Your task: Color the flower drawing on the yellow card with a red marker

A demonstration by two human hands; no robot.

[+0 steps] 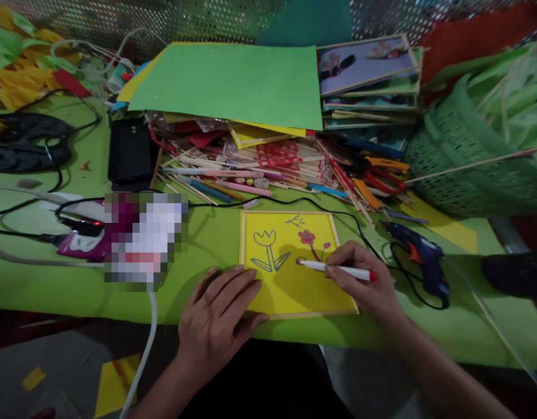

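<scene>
Card (290, 288), yellow, lies flat on green surface (207, 244) near front edge, square to us. Left hand (220, 317) palm-down over its lower left corner, fingers spread flat; we read this as pinning card against sliding. Right hand (364, 279): fingers pinch marker (338, 270), held slanted, tip touching card below red flower drawing. Glue gun (420, 256) lies just right of that hand.

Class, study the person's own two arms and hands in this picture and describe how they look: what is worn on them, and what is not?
The left hand and the right hand are bare: no gloves, and no ring, watch or bracelet shows. The forearms are bare too, with no sleeve in view down to the picture's lower edge.
</scene>
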